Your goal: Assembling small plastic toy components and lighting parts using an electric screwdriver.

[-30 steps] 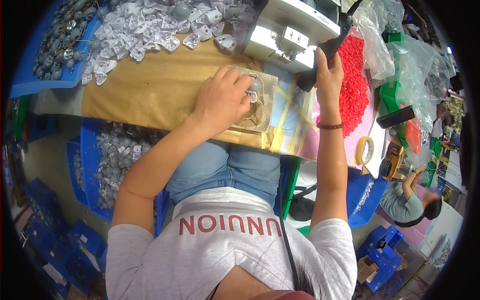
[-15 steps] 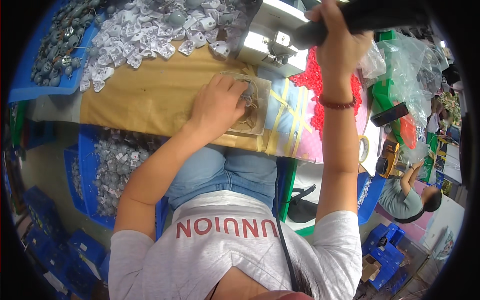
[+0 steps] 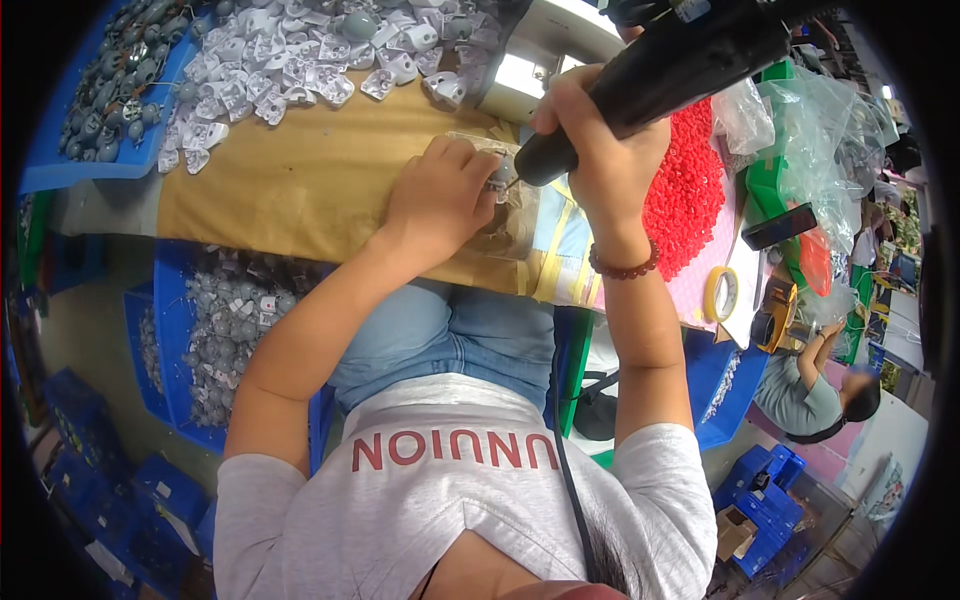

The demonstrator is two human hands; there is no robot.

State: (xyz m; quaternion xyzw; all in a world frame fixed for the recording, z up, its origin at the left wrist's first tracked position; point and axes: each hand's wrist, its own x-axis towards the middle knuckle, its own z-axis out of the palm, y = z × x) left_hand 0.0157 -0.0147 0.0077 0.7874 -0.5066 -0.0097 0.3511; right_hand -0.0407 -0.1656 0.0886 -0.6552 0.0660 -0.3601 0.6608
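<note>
My right hand [image 3: 612,150] is wrapped round a black electric screwdriver [image 3: 670,75], held slanting with its tip to the lower left. The thin bit ends at a small grey rounded part [image 3: 504,170]; whether it touches a screw is too small to tell. My left hand [image 3: 438,205] has its fingers closed on that grey part, pressing it on a clear plastic plate [image 3: 505,245] taped to the table. My fingers hide part of the piece.
White plastic housings [image 3: 285,60] lie heaped at the back left, beside a blue bin [image 3: 175,110] of grey parts. A white metal box [image 3: 520,75] stands behind the plate. Small red pieces [image 3: 685,200] and a tape roll [image 3: 721,294] are at the right. Another person [image 3: 805,395] sits far right.
My right hand has brought the screwdriver down and left, from beside the white box to the grey part. My left hand has stayed nearly in place.
</note>
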